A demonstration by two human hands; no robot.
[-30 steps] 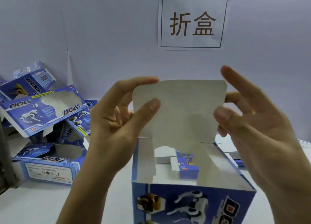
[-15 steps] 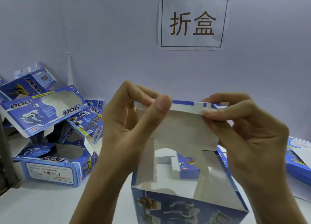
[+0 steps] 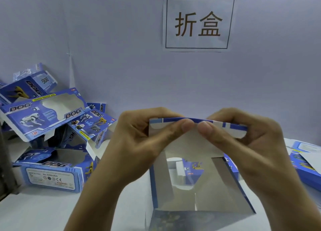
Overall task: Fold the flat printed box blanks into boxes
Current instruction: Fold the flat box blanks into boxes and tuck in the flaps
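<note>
A blue printed box (image 3: 199,192) stands open-topped in front of me, its white inside showing. Its tall top flap (image 3: 191,142) rises at the far side, with the upper tuck strip bent over toward me. My left hand (image 3: 139,144) pinches the left half of that folded strip, thumb in front. My right hand (image 3: 251,144) pinches the right half the same way. The two thumbs almost touch at the middle of the fold.
A heap of folded blue "DOG" boxes (image 3: 52,126) lies at the left against the wall. Flat blanks (image 3: 305,163) lie at the right edge. A paper sign (image 3: 198,22) hangs on the wall behind. The white table (image 3: 43,210) runs under everything.
The flap's upper strip, flat and upright a second ago, is now creased over toward me. Both hands have closed on it and slid toward the middle. The box sits lower in view.
</note>
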